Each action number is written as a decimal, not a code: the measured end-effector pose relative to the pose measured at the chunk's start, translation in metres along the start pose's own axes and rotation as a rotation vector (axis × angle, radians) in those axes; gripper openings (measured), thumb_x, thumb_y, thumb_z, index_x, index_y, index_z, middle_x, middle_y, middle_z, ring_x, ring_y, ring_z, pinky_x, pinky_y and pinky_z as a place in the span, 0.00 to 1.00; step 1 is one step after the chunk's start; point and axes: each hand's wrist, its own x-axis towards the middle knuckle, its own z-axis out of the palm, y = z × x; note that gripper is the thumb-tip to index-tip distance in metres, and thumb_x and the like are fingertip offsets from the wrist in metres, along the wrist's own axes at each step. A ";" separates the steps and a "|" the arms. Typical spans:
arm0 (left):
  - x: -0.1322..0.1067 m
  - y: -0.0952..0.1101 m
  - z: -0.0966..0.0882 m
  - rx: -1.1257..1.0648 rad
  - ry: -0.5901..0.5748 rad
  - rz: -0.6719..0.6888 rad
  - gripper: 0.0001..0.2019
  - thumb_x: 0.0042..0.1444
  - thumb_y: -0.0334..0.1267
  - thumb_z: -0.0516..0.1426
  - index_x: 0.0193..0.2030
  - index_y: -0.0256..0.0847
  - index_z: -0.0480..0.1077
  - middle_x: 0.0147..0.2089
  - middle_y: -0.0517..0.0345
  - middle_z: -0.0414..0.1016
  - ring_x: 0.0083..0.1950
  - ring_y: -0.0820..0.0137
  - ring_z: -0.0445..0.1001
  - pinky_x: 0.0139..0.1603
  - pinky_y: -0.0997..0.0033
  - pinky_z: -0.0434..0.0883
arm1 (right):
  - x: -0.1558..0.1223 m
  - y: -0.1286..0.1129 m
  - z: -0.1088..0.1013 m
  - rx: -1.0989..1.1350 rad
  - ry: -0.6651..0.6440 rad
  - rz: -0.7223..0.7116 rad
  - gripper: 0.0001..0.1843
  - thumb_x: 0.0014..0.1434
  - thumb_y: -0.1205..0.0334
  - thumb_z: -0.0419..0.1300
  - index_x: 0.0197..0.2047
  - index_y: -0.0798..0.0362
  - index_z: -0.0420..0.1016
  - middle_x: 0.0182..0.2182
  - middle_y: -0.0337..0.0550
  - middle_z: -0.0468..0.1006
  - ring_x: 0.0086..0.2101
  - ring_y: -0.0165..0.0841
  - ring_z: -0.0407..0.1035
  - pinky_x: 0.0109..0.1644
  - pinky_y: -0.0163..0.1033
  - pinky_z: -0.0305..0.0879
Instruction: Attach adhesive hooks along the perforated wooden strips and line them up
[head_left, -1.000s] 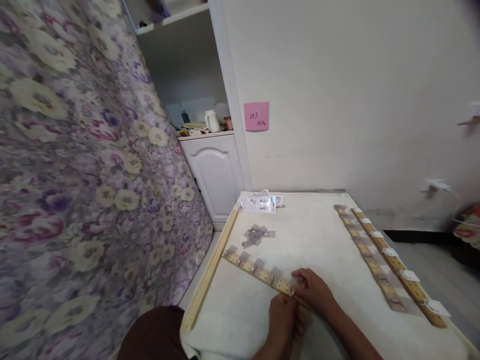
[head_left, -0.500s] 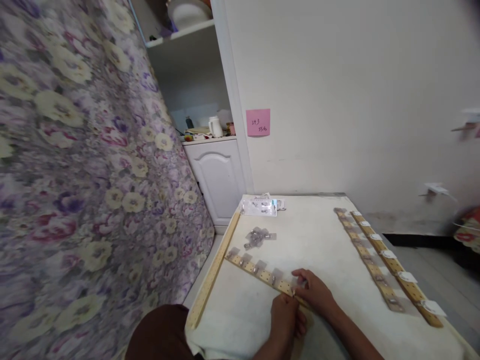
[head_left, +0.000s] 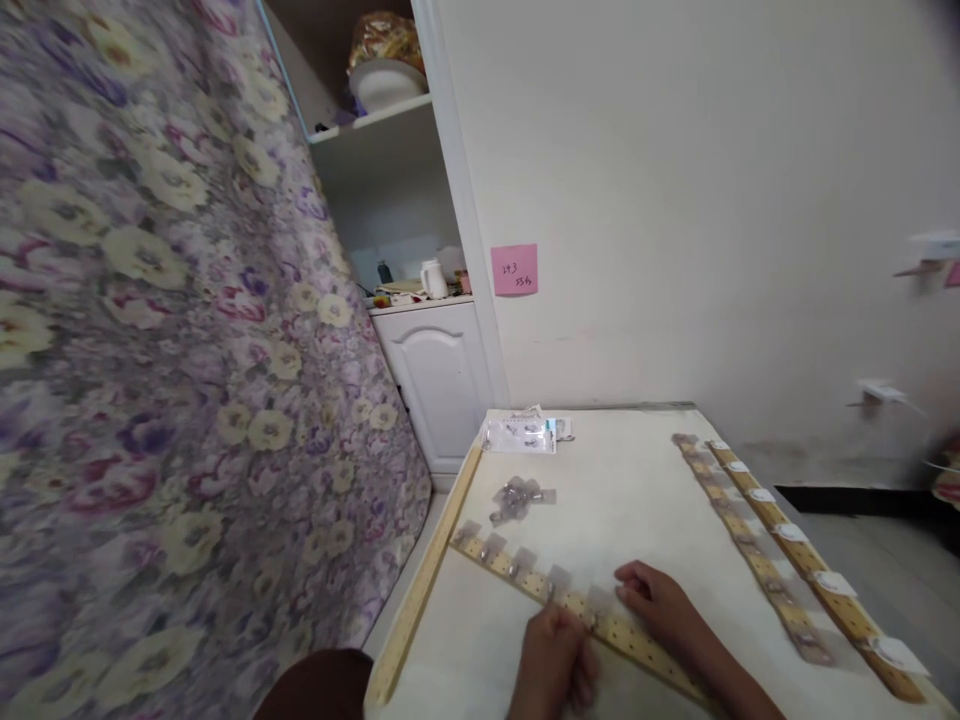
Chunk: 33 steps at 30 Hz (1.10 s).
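A pale wooden strip with rows of holes [head_left: 622, 632] lies diagonally across the cloth-covered table. Along its far part sit several small metal pieces on clear plastic tabs [head_left: 517, 565]. My left hand [head_left: 553, 655] is closed at the strip's near edge, its thumb and finger against the wood beside the last tab. My right hand [head_left: 660, 603] hovers just beyond the strip, fingers loosely bent and apart, with nothing visible in them. Beyond the strip rests a pile of loose clear tabs with metal pieces [head_left: 517, 498].
Another holed strip [head_left: 427, 580] runs along the table's left edge. On the right lie a strip with clear tabs [head_left: 739, 530] and one with white tags [head_left: 814, 560]. Clear packaging [head_left: 517, 436] sits at the back, near the wall [head_left: 637, 250]. A floral curtain [head_left: 187, 400] hangs left.
My right hand has moved away from the strip, to the right, and its fingers have left the last tab. My left hand has shifted slightly left along the strip. The view has tilted up a little.
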 end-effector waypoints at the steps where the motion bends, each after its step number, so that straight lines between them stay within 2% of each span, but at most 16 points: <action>1: 0.004 0.009 -0.012 0.131 0.051 0.070 0.06 0.53 0.40 0.44 0.29 0.44 0.58 0.18 0.65 0.70 0.13 0.76 0.63 0.13 0.78 0.57 | 0.001 0.002 0.000 0.003 -0.007 0.003 0.13 0.50 0.56 0.54 0.36 0.52 0.73 0.26 0.39 0.75 0.31 0.36 0.70 0.37 0.39 0.65; 2: 0.010 0.019 -0.026 0.315 0.141 0.141 0.07 0.55 0.40 0.43 0.30 0.44 0.58 0.20 0.65 0.71 0.15 0.75 0.66 0.15 0.77 0.61 | 0.002 0.003 0.000 0.002 -0.017 0.008 0.13 0.50 0.57 0.54 0.36 0.52 0.73 0.26 0.39 0.75 0.31 0.36 0.70 0.37 0.38 0.64; 4: 0.027 0.041 -0.055 0.443 0.244 0.195 0.08 0.57 0.39 0.42 0.30 0.44 0.59 0.21 0.65 0.70 0.20 0.73 0.69 0.21 0.76 0.65 | 0.003 0.005 0.002 -0.013 -0.031 0.021 0.13 0.49 0.57 0.54 0.37 0.53 0.73 0.27 0.39 0.75 0.30 0.35 0.70 0.36 0.38 0.64; 6: 0.046 0.059 -0.081 0.571 0.351 0.243 0.07 0.57 0.36 0.44 0.33 0.43 0.61 0.29 0.61 0.72 0.31 0.72 0.72 0.33 0.75 0.68 | 0.004 0.006 0.003 -0.032 -0.036 0.035 0.13 0.49 0.58 0.54 0.37 0.52 0.73 0.27 0.39 0.75 0.30 0.35 0.70 0.36 0.38 0.64; 8: 0.067 0.070 -0.099 0.724 0.425 0.268 0.07 0.56 0.32 0.46 0.34 0.42 0.63 0.38 0.56 0.73 0.44 0.69 0.71 0.46 0.71 0.65 | 0.005 0.006 0.005 -0.047 -0.037 0.041 0.13 0.49 0.59 0.54 0.38 0.52 0.73 0.27 0.39 0.75 0.30 0.35 0.70 0.36 0.38 0.64; 10: 0.085 0.075 -0.108 0.871 0.452 0.250 0.08 0.54 0.29 0.48 0.36 0.39 0.66 0.43 0.51 0.72 0.50 0.65 0.69 0.53 0.67 0.61 | 0.006 0.007 0.006 -0.066 -0.045 0.039 0.13 0.49 0.59 0.54 0.38 0.52 0.72 0.27 0.39 0.74 0.30 0.34 0.70 0.36 0.37 0.64; 15: 0.113 0.076 -0.111 1.126 0.439 0.143 0.12 0.54 0.26 0.48 0.41 0.32 0.69 0.46 0.41 0.72 0.52 0.60 0.68 0.53 0.63 0.60 | 0.009 0.013 0.010 -0.103 -0.050 0.034 0.12 0.50 0.60 0.53 0.38 0.52 0.72 0.27 0.39 0.74 0.29 0.34 0.69 0.36 0.37 0.63; 19: 0.120 0.078 -0.116 1.220 0.411 0.093 0.11 0.60 0.32 0.47 0.42 0.34 0.70 0.45 0.47 0.74 0.49 0.64 0.70 0.51 0.62 0.63 | 0.010 0.016 0.012 -0.088 -0.059 0.046 0.13 0.50 0.60 0.53 0.39 0.52 0.72 0.28 0.41 0.75 0.31 0.34 0.70 0.36 0.37 0.64; 23: 0.121 0.077 -0.120 1.241 0.402 0.079 0.13 0.62 0.42 0.48 0.43 0.36 0.69 0.44 0.53 0.74 0.46 0.67 0.71 0.50 0.61 0.65 | 0.010 0.015 0.012 -0.103 -0.044 0.049 0.13 0.50 0.60 0.53 0.38 0.51 0.72 0.28 0.40 0.75 0.31 0.34 0.70 0.37 0.36 0.64; 26: 0.120 0.076 -0.121 1.242 0.391 0.079 0.14 0.62 0.44 0.50 0.42 0.36 0.70 0.43 0.54 0.74 0.45 0.68 0.72 0.49 0.60 0.67 | 0.010 0.015 0.012 -0.113 -0.039 0.029 0.13 0.50 0.60 0.53 0.38 0.51 0.72 0.28 0.40 0.75 0.31 0.33 0.70 0.38 0.36 0.64; 30: 0.118 0.077 -0.121 1.211 0.399 0.096 0.14 0.60 0.45 0.51 0.39 0.36 0.70 0.41 0.55 0.75 0.43 0.68 0.72 0.48 0.61 0.67 | 0.010 0.014 0.013 -0.122 -0.033 0.008 0.13 0.50 0.61 0.52 0.38 0.52 0.72 0.29 0.41 0.74 0.31 0.33 0.69 0.37 0.35 0.64; 33: 0.117 0.082 -0.122 1.159 0.422 0.146 0.11 0.61 0.38 0.49 0.37 0.36 0.71 0.39 0.52 0.75 0.42 0.67 0.72 0.45 0.64 0.65 | 0.010 0.012 0.013 -0.142 -0.025 0.012 0.12 0.49 0.62 0.52 0.37 0.53 0.72 0.28 0.41 0.74 0.31 0.33 0.69 0.37 0.36 0.63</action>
